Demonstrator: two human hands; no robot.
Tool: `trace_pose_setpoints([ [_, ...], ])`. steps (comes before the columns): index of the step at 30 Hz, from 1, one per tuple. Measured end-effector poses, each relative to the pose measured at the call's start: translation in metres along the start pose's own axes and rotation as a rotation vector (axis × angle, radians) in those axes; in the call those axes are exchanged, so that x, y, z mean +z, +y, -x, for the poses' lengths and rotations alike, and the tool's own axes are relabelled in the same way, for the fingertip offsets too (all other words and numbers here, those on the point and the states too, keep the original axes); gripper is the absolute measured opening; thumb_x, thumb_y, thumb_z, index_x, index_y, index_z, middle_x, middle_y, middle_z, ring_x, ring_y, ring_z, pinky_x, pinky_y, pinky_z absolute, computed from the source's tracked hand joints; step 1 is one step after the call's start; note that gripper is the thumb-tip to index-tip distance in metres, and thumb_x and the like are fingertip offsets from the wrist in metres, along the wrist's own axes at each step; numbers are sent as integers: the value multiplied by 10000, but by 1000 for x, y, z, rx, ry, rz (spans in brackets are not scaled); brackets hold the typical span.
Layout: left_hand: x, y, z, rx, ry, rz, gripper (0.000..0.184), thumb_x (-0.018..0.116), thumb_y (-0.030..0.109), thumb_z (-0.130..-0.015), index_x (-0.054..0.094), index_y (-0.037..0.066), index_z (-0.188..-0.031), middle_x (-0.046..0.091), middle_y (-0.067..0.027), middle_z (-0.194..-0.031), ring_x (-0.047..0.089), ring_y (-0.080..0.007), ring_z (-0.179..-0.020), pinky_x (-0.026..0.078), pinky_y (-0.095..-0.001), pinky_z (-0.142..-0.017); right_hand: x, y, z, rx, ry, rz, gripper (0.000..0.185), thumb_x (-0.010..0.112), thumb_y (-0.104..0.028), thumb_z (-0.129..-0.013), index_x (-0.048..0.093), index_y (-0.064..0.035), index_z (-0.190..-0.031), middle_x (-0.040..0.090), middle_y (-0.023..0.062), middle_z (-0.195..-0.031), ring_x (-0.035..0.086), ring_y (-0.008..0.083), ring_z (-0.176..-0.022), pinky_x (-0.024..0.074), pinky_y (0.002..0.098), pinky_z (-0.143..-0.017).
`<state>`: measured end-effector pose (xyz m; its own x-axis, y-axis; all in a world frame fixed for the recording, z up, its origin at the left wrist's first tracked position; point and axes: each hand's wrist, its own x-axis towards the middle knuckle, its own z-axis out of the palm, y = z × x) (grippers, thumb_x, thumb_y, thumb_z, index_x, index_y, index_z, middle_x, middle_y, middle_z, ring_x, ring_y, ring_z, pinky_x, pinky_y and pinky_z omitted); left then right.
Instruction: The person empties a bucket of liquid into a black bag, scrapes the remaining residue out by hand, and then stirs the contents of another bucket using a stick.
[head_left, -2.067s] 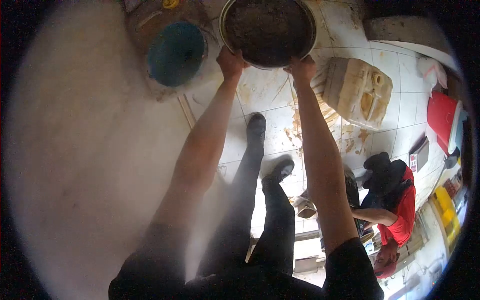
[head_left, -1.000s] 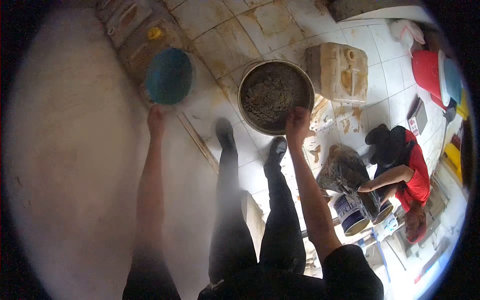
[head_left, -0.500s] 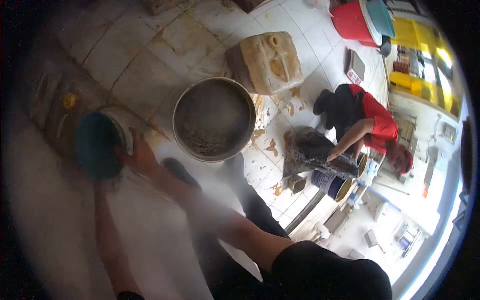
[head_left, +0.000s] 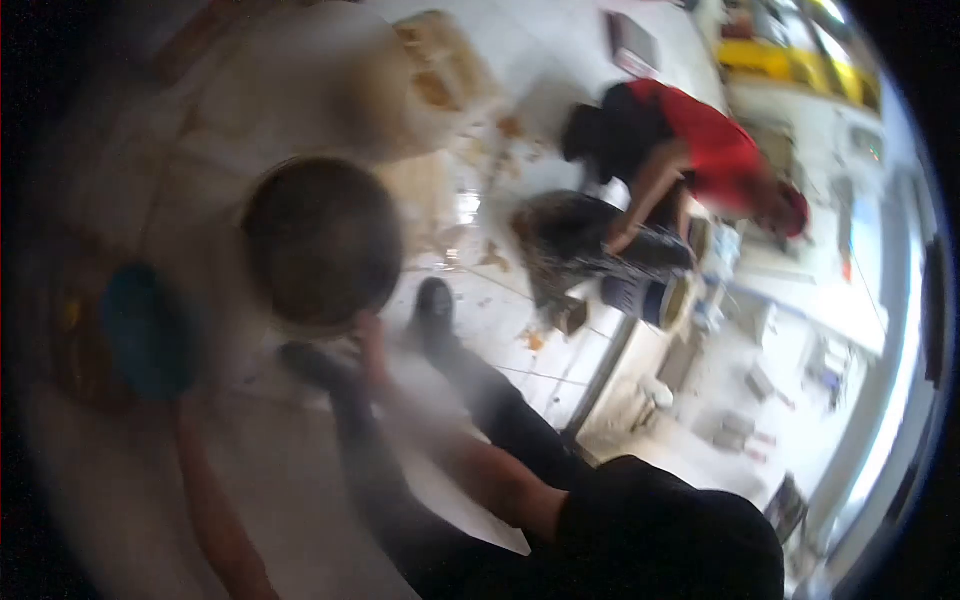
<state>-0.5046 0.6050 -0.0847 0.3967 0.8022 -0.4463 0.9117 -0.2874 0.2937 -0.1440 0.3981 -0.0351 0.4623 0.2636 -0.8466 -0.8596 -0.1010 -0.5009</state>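
A round metal pan [head_left: 322, 245] with dark contents stands on the tiled floor, blurred by motion. My right hand [head_left: 370, 345] is at its lower right rim; the fingers are smeared, so their hold is unclear. On the left is a teal basin [head_left: 148, 332]. My left forearm [head_left: 210, 500] reaches to the basin's lower edge, and the fingers of that hand are hidden or lost in blur.
A stained plastic jerrycan [head_left: 440, 80] lies beyond the pan. At the right a co-worker in a red shirt [head_left: 710, 145] bends over a dark plastic bag [head_left: 580, 235] beside a white-and-blue bucket [head_left: 635, 297]. My shoes are near the pan.
The view has swung, shifting the pan, jerrycan and co-worker leftward in the picture. My right hand has moved from the teal basin to the pan's rim.
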Motion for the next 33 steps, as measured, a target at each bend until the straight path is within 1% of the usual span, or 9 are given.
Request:
trace_pose_setpoints([
  [2, 6, -2, -17, 23, -17, -12, 496, 564, 382, -873, 505, 43, -1231, 492, -145, -1257, 491, -264, -1097, 391, -369, -917, 11, 9, -27, -289, 174, 640, 734, 538, -516, -868, 258, -67, -1377, 426, 209, -1324, 424, 370, -1207, 357, 428, -987],
  [6, -7, 7, -38, 25, -17, -63, 494, 569, 373, -869, 504, 43, -1232, 495, -148, -1254, 491, -269, -1100, 391, -372, -921, 22, -59, -7, -579, 270, 714, 313, 548, -222, -877, 501, 16, -1075, 604, 274, -890, 603, 404, -889, 470, 442, -755],
  [7, -12, 8, -39, 25, -13, -70, 494, 570, 371, -868, 504, 44, -1232, 496, -149, -1253, 491, -270, -1101, 390, -373, -921, 23, -87, -1, -183, 167, 560, 195, 556, -118, -831, 534, 23, -965, 620, 245, -835, 622, 388, -829, 484, 444, -688],
  [11, -40, 7, -41, 32, 5, -99, 492, 575, 362, -864, 503, 44, -1233, 499, -152, -1250, 492, -274, -1104, 390, -376, -925, -28, -55, -73, -868, -46, 1333, 240, 578, -34, -717, 545, 52, -938, 607, 259, -770, 611, 413, -747, 499, 479, -665],
  [12, -48, 10, -43, 49, 17, -104, 491, 576, 360, -863, 503, 44, -1233, 499, -153, -1249, 492, -275, -1105, 390, -377, -926, -24, -63, -79, -546, -60, 1266, 228, 593, -44, -711, 555, 46, -917, 606, 254, -772, 608, 415, -768, 496, 482, -670],
  [14, -65, 22, -46, 61, 43, -116, 491, 579, 355, -862, 502, 45, -1233, 501, -155, -1247, 492, -278, -1107, 389, -379, -927, -13, -93, -51, -675, -26, 1100, 223, 617, -142, -748, 608, 14, -907, 639, 202, -764, 636, 375, -701, 503, 458, -618],
  [15, -69, 28, -47, 60, 49, -119, 490, 580, 353, -861, 502, 45, -1234, 502, -156, -1247, 492, -279, -1107, 389, -379, -928, -15, -89, -54, -363, -31, 747, 232, 589, -29, -731, 518, 50, -938, 613, 234, -729, 625, 369, -651, 511, 416, -586],
  [20, -87, 64, -71, 97, 79, -114, 489, 586, 342, -856, 501, 46, -1235, 506, -160, -1242, 492, -284, -1111, 388, -383, -932, -12, -139, -26, -373, 33, 1016, 241, 570, -115, -841, 535, 62, -1002, 649, 218, -772, 660, 283, -593, 540, 376, -516],
  [33, -70, 204, -201, 299, 99, -80, 487, 602, 314, -844, 499, 47, -1238, 516, -170, -1232, 493, -299, -1122, 386, -394, -944, -112, -134, -43, -499, 64, 1141, 332, 568, -71, -804, 550, -25, -1132, 650, 217, -940, 618, 399, -900, 493, 424, -747],
])
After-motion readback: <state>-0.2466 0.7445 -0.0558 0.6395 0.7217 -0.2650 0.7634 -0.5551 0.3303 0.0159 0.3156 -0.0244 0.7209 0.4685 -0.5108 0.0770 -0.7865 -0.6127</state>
